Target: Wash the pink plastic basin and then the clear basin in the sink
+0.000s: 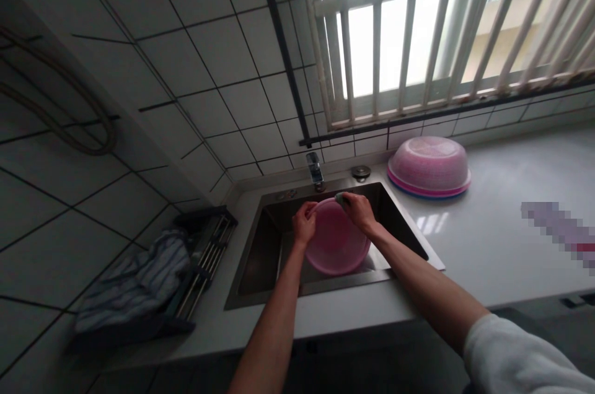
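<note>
A round pink basin (337, 239) is tilted inside the metal sink (260, 251), its hollow side facing me. My left hand (305, 222) grips the basin's rim at the upper left, fingers closed round it. At the top of the rim, my right hand (357, 209) is closed on a small greenish scrubbing pad (341, 198), which touches the rim. Most of the pad is hidden by my fingers. The faucet (315, 171) stands just behind the basin; I cannot make out any running water.
Upturned pink basins (430, 165) are stacked on the white counter (493, 196) to the right. At left stands a dark rack (204, 264) with a striped cloth (139, 276) over it. A drain plug (361, 171) lies behind the sink. A barred window (418, 35) is above.
</note>
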Demonstrator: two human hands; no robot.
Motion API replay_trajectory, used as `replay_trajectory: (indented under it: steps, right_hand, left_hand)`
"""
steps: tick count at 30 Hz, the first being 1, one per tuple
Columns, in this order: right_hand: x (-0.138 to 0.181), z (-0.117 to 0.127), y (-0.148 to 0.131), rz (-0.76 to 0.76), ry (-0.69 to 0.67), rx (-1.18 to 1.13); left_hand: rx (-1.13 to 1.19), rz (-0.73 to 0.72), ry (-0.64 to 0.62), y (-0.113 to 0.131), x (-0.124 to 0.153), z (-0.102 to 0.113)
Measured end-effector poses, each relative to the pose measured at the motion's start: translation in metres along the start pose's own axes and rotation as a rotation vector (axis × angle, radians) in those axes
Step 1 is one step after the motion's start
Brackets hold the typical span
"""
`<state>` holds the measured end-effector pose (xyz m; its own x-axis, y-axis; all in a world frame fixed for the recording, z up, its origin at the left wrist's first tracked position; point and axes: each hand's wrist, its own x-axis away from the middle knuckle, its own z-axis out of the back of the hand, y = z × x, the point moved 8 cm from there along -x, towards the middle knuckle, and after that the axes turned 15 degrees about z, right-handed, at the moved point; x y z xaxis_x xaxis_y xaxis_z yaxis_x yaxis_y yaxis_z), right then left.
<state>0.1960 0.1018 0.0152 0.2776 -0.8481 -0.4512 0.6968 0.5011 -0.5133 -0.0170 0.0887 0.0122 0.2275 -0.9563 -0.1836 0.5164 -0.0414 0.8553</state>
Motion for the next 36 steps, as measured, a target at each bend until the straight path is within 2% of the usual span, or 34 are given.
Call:
replay_trajectory:
  steps: [3,7,9,13,17,21,26,29,33,36]
  right_hand:
    - [0.002,0.001,0.006,-0.031,-0.023,0.044]
    - [0.002,-0.018,-0.011,0.128,-0.127,0.047]
    - [0.001,-0.024,-0.019,0.188,-0.139,0.029]
    - [-0.002,-0.02,-0.019,0.19,-0.084,-0.026]
    - [0.0,-0.004,0.0,0.101,-0.008,-0.053]
    - [0.004,0.0,0.01,0.029,0.013,-0.014]
    - [0.003,-0.013,-0.013,0.164,-0.04,-0.007]
    - [0.0,-0.014,-0.019,0.212,-0.047,-0.026]
    - [0.0,-0.004,0.002,0.103,-0.002,-0.024]
    - [0.002,-0.001,0.013,0.031,0.013,-0.004]
  left_hand:
    - [0.006,0.023,-0.049,-0.005,-0.002,-0.004]
    - [-0.077,0.007,-0.232,-0.006,0.004,-0.022]
    - [-0.141,-0.008,-0.254,-0.006,0.005,-0.024]
    - [-0.202,-0.002,-0.166,-0.005,0.002,-0.012]
    - [-0.162,0.009,-0.075,-0.004,-0.001,-0.001]
    - [-0.12,-0.022,-0.081,-0.002,0.0,-0.007]
    - [-0.156,-0.059,-0.162,-0.001,0.004,-0.021]
    - [-0.203,-0.066,-0.144,0.002,0.005,-0.017]
    - [-0.239,0.015,-0.015,0.0,0.002,0.001]
    - [-0.232,0.041,-0.007,-0.002,0.001,0.001]
